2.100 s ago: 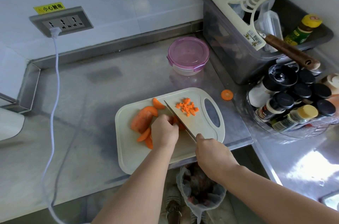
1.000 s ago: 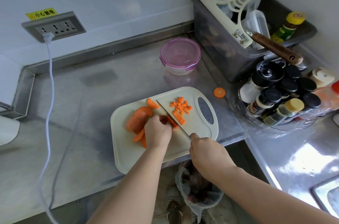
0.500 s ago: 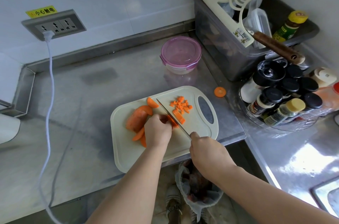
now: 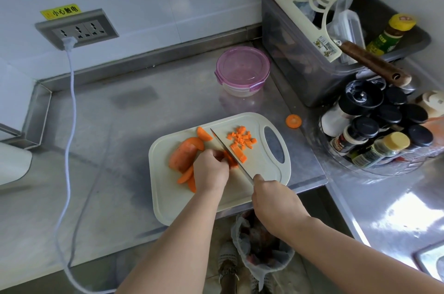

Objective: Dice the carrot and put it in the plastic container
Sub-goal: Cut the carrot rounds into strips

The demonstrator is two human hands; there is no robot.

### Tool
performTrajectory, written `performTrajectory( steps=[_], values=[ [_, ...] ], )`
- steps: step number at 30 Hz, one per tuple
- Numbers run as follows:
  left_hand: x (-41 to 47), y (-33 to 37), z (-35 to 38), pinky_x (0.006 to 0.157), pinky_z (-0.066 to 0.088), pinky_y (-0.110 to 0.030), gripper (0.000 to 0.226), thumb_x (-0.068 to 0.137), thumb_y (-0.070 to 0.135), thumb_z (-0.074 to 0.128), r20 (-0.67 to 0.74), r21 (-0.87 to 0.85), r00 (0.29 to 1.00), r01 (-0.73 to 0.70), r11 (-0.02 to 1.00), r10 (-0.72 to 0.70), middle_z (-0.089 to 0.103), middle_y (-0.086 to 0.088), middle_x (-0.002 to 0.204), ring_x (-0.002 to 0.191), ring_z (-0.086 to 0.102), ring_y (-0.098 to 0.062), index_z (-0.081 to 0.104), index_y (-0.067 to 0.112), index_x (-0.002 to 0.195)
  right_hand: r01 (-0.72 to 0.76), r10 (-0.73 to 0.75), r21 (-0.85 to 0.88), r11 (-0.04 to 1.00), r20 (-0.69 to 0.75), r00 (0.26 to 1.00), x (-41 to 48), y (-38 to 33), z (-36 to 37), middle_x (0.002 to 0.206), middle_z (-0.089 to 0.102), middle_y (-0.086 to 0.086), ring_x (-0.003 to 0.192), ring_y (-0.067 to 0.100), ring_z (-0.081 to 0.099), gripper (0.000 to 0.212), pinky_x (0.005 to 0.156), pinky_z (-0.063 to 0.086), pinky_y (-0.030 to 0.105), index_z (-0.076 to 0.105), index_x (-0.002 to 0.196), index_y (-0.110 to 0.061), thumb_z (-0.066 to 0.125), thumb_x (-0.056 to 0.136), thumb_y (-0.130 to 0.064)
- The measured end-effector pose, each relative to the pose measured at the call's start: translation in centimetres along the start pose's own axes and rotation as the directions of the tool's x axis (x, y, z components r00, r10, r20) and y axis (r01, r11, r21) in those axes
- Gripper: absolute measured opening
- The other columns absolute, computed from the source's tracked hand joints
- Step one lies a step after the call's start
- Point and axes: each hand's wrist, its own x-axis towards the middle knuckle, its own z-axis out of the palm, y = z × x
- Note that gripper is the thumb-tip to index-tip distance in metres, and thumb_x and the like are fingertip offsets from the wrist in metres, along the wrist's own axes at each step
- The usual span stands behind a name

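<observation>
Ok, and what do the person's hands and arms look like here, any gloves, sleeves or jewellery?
No gloves: the left hand and the right hand are bare. The left forearm and the right forearm are bare as far as the picture's lower edge, with no sleeve, watch or bracelet in view. No ring shows either.

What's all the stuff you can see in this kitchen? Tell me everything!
cutting board: one, cream, counter's front edge
knife: one, silvery, across the board
carrot chunks: several, orange, board's left side
diced carrot: small pile, orange, right of the blade
carrot round: one, orange, counter beside the board
plastic container: one, clear, purple lid on, behind the board
bin: one, grey, back right
squeegee: one, cream, in the bin
spice bottles: many, mostly black caps, right
cable: one, white, plugged into wall socket
left hand: holds carrot piece at the blade
right hand: grips knife handle
</observation>
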Motion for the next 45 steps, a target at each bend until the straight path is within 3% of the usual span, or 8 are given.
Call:
performTrajectory(
  steps=[9, 18, 25, 28, 31, 35, 40, 45],
  values=[
    [0.3, -0.4, 0.2, 0.084, 0.056, -0.04, 0.017, 0.086, 0.012, 0.062, 0.014, -0.049, 1.0, 0.027, 0.998, -0.026, 0.072, -0.006, 0.098, 0.089, 0.069, -0.024, 0.068, 0.01, 0.102, -0.018, 0.018, -0.006, 1.0, 0.02, 1.0, 0.9, -0.1, 0.2, 0.093, 0.059, 0.005, 0.081, 0.022, 0.065, 0.034, 0.069, 0.056, 0.034, 0.039, 0.132, -0.014, 0.042, 0.098, -0.009],
    [-0.5, 0.1, -0.2, 0.075, 0.058, -0.037, 0.024, 0.091, 0.009, 0.057, 0.032, -0.11, 0.999, 0.02, 0.994, -0.016, 0.071, -0.002, 0.082, 0.076, 0.07, -0.015, 0.056, 0.027, 0.076, -0.021, 0.04, 0.195, 0.981, -0.095, 0.995, 0.6, 1.5, -0.2, 0.079, 0.056, 0.003, 0.07, 0.022, 0.058, 0.021, 0.056, 0.044, 0.032, 0.047, 0.094, -0.013, 0.031, 0.103, -0.024],
    [0.1, -0.6, 0.2, 0.081, 0.057, -0.043, 0.019, 0.088, 0.012, 0.062, 0.044, -0.115, 0.999, -0.002, 0.993, 0.007, 0.072, -0.005, 0.092, 0.085, 0.07, -0.025, 0.059, 0.027, 0.077, 0.035, -0.029, 0.054, 0.998, -0.11, 0.994, 0.0, 1.4, 0.0, 0.084, 0.061, 0.004, 0.071, 0.024, 0.063, 0.015, 0.062, 0.052, 0.035, 0.047, 0.112, -0.013, 0.038, 0.1, -0.013],
    [0.2, -0.6, -0.3, 0.071, 0.058, -0.032, 0.01, 0.091, 0.012, 0.058, 0.05, -0.085, 0.998, -0.03, 0.996, 0.034, 0.072, -0.004, 0.096, 0.079, 0.07, -0.019, 0.063, 0.02, 0.091, 0.038, -0.037, 0.006, 0.999, -0.127, 0.991, 0.1, 1.4, 0.1, 0.083, 0.06, 0.002, 0.069, 0.022, 0.062, 0.019, 0.058, 0.048, 0.033, 0.046, 0.116, -0.013, 0.041, 0.099, -0.01],
    [0.6, 0.0, -1.9, 0.068, 0.057, -0.026, 0.022, 0.092, 0.01, 0.05, -0.094, -0.049, 0.989, -0.116, 0.992, 0.111, 0.066, 0.006, 0.103, 0.079, 0.067, -0.015, 0.063, 0.023, 0.105, 0.031, -0.033, -0.019, 0.999, -0.15, 0.988, 0.3, 1.3, 0.2, 0.083, 0.06, 0.002, 0.067, 0.022, 0.061, 0.024, 0.054, 0.044, 0.029, 0.045, 0.12, -0.014, 0.043, 0.098, -0.008],
    [0.9, 2.9, -4.6, 0.07, 0.039, -0.013, 0.032, 0.09, 0.0, 0.043, -0.247, 0.077, 0.919, -0.296, 0.952, 0.306, 0.06, 0.005, 0.104, 0.077, 0.06, -0.01, 0.062, 0.025, 0.095, 0.027, -0.021, 0.056, 0.998, -0.112, 0.993, 0.5, 1.2, 0.0, 0.087, 0.063, 0.006, 0.073, 0.025, 0.063, 0.019, 0.064, 0.054, 0.037, 0.047, 0.116, -0.012, 0.04, 0.098, -0.008],
    [1.0, 3.1, -3.9, 0.061, 0.037, -0.026, 0.038, 0.086, 0.0, 0.042, 0.008, 0.293, 0.95, -0.299, 0.908, 0.311, 0.062, 0.003, 0.095, 0.069, 0.056, -0.019, 0.059, 0.03, 0.07, 0.019, -0.002, 0.389, 0.921, -0.044, 0.999, 0.5, 1.8, -1.0, 0.071, 0.051, 0.002, 0.058, 0.019, 0.052, 0.026, 0.054, 0.041, 0.03, 0.044, 0.078, -0.016, 0.033, 0.101, -0.02],
    [0.5, 1.3, -2.2, 0.09, 0.045, -0.028, 0.041, 0.088, 0.002, 0.042, 0.156, 0.368, 0.942, -0.335, 0.868, 0.297, 0.057, -0.001, 0.118, 0.111, 0.054, -0.023, 0.07, 0.031, 0.092, -0.013, -0.023, 0.566, 0.824, 0.056, 0.998, 0.3, 3.1, -2.4, 0.054, 0.05, 0.005, 0.038, 0.011, 0.049, 0.023, 0.054, 0.042, 0.027, 0.046, 0.083, -0.006, 0.034, 0.098, -0.018]
  ],
)
